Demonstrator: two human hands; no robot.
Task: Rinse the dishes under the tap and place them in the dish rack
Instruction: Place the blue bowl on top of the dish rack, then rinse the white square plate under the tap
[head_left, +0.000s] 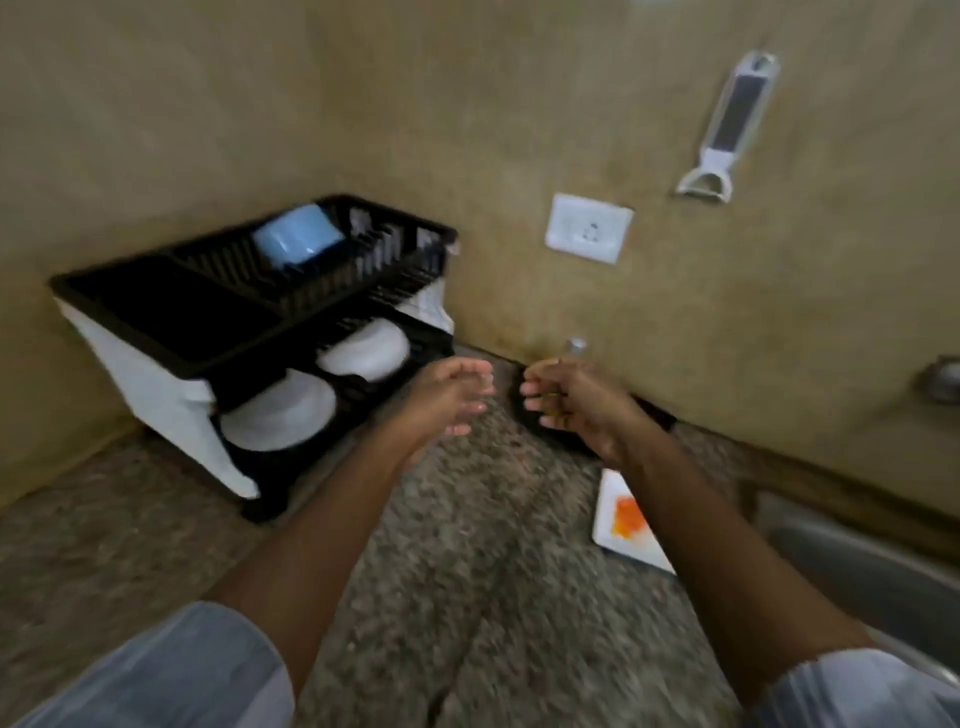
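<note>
Fingers (475, 400) of both hands were loosely curled and held nothing, the left hand (452, 397) and right hand (576, 400) hovering side by side over the speckled bench (493, 571). Much looked done: two white plates (280, 415) stood in the lower tier of the black dish rack (156, 306), a pale blue bowl (298, 236) lay upturned above. A white plate smeared orange (623, 519) waited by the sink (872, 566), seemingly unrinsed. No brand or writing could be read; blur softened everything.
</note>
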